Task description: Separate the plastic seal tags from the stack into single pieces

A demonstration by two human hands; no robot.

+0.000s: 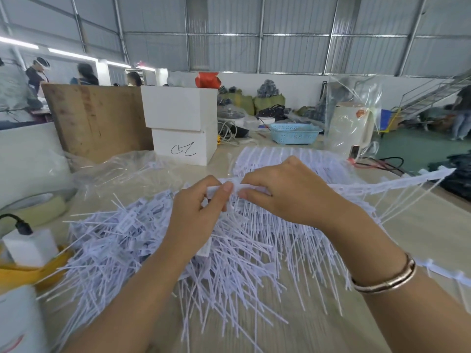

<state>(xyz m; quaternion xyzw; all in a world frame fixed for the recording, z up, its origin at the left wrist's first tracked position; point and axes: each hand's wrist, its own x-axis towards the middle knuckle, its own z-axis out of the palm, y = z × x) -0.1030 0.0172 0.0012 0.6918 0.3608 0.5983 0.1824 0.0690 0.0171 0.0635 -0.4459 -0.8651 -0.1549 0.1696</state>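
Hands meet over the middle of the table, both gripping one strip of joined white seal tags. The left hand pinches the strip's near end between thumb and curled fingers, the thumbnail facing up. The right hand grips the strip just beside it, thumb tip almost touching the left thumb, fingers curled over the top. From the right hand the strip runs out to the right and slightly upward, its thin tails hanging down toward the table. A bracelet sits on the right wrist.

Below and to the left of the left hand lies a loose pile of single tags, their tails pointing every way. Under both forearms more tails fan toward the near edge. Beyond the right hand sits a stack of uncut strips, laid flat.

Left of the left hand are a clear bag, a tape roll and a white charger with a black plug. Farther beyond the hands stand two white boxes, a wooden board, a blue basket and a bagged kettle. People stand far off at the left and right.
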